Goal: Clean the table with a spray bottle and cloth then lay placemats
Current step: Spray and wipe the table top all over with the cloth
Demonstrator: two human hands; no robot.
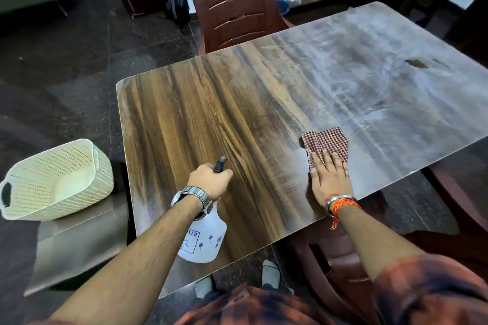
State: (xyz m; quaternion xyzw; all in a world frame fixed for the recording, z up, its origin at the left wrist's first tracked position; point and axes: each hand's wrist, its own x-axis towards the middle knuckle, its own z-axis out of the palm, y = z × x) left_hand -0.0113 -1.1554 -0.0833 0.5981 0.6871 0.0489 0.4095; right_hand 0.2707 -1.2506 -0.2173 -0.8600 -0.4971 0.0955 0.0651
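Presently, one spray bottle [204, 240] is held in the left hand [210, 181]. The fingers are curled round its neck. The white body hangs below the wrist, over the near edge of the table [211, 113], and whether it touches the tabletop cannot be told. The single black nozzle [220, 163] protrudes just beyond the knuckles, pointing away from the person. One metal wristwatch [191, 196] sits behind this grip.

To the right of that grip, well apart, the right hand [330, 179] lies flat with fingers straight and close together. It presses on the near part of one checked cloth [326, 144], which lies on the tabletop and extends beyond the fingertips. One bangle [340, 202] with orange thread circles this wrist. One near chair [343, 272] stands below the right forearm.

Left of the bottle grip, off the table, one cream perforated basket [55, 179] rests tilted on a low stool [79, 245].

Beyond the cloth, the tabletop carries whitish streaks. Between the two hands it shows dark wood grain.

Beyond the table's far edge stands one far chair [235, 5].
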